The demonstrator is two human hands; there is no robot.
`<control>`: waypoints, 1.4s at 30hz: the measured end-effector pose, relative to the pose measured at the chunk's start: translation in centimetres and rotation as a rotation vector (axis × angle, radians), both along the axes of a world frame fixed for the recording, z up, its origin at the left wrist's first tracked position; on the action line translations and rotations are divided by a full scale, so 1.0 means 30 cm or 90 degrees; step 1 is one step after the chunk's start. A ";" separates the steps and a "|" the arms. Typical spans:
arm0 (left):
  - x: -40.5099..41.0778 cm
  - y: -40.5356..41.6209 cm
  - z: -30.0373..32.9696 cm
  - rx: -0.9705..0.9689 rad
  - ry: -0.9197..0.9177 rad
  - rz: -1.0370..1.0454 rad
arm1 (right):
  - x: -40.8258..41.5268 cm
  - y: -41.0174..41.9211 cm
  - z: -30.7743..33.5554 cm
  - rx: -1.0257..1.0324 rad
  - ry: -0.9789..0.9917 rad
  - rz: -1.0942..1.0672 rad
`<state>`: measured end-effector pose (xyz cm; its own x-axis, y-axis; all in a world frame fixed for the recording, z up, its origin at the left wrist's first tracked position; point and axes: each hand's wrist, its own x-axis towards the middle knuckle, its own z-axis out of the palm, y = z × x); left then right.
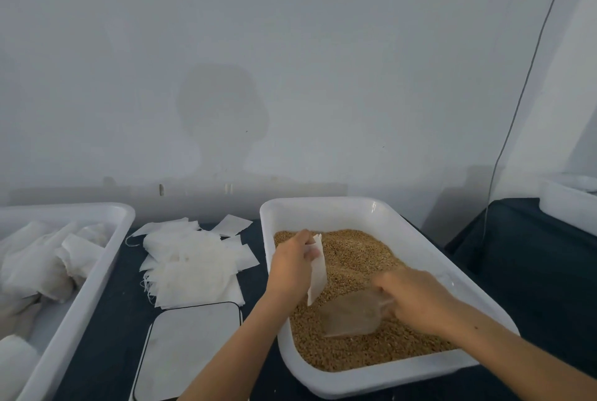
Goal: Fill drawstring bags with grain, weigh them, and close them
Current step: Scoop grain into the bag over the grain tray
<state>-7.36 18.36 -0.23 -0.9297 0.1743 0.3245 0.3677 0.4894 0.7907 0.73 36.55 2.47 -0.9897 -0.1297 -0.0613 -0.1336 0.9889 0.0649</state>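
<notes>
A white tub (326, 206) in front of me holds brown grain (352, 258). Over its left side my left hand (290, 263) pinches an empty white drawstring bag (318, 274) by its top edge, and the bag hangs down above the grain. My right hand (416, 298) grips the handle of a clear plastic scoop (352, 315), whose blade lies low on the grain near the tub's front. A flat white scale (187, 349) sits left of the tub, its platform bare.
A heap of empty white bags (193, 263) lies behind the scale on the dark tablecloth. At the far left a white tub (93, 277) holds filled bags (38, 268). Another white bin (568, 203) stands at the right by a hanging cable.
</notes>
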 end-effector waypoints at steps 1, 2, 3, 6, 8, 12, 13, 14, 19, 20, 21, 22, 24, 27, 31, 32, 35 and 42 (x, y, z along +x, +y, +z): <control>0.001 0.001 -0.002 -0.015 0.005 0.000 | -0.001 -0.001 -0.013 -0.021 0.001 -0.001; 0.002 0.004 -0.004 -0.031 0.010 0.000 | -0.002 0.001 -0.022 -0.046 -0.006 -0.008; 0.001 0.005 -0.007 -0.045 0.017 0.001 | 0.000 0.004 -0.024 -0.071 -0.012 -0.014; -0.004 0.010 -0.012 -0.088 0.046 -0.003 | 0.005 0.027 -0.014 -0.100 -0.024 -0.026; -0.005 0.012 -0.016 -0.118 0.060 -0.009 | 0.008 0.053 0.014 -0.098 -0.031 -0.043; -0.004 0.020 -0.026 -0.149 0.077 -0.024 | 0.026 0.093 0.113 -0.088 -0.031 -0.098; -0.004 0.019 -0.027 -0.150 0.078 -0.024 | 0.030 0.097 0.139 -0.081 -0.019 -0.110; -0.005 0.019 -0.028 -0.150 0.079 -0.024 | 0.031 0.101 0.163 -0.071 0.000 -0.118; 0.003 0.015 -0.027 -0.171 0.089 -0.039 | -0.004 0.092 0.238 -0.066 0.107 -0.114; 0.005 0.016 -0.026 -0.175 0.092 -0.042 | -0.014 0.085 0.244 -0.066 0.117 -0.107; 0.005 0.017 -0.027 -0.179 0.096 -0.043 | -0.021 0.077 0.248 -0.059 0.126 -0.098; 0.005 0.018 -0.028 -0.182 0.101 -0.045 | -0.029 0.069 0.251 -0.054 0.133 -0.088; 0.006 0.019 -0.029 -0.182 0.107 -0.047 | -0.038 0.050 0.259 -0.053 0.149 -0.067; 0.006 0.018 -0.031 -0.176 0.113 -0.047 | -0.039 0.016 0.264 0.046 0.225 -0.024; 0.004 0.017 -0.034 -0.174 0.129 -0.051 | -0.036 0.002 0.241 0.196 0.319 0.038; 0.004 0.018 -0.035 -0.175 0.133 -0.052 | -0.035 0.002 0.239 0.204 0.329 0.039; 0.003 0.019 -0.039 -0.176 0.131 -0.046 | -0.037 0.013 0.238 0.234 0.341 0.026; -0.007 0.003 -0.007 -0.026 0.046 -0.007 | -0.035 0.038 0.134 0.003 0.116 -0.145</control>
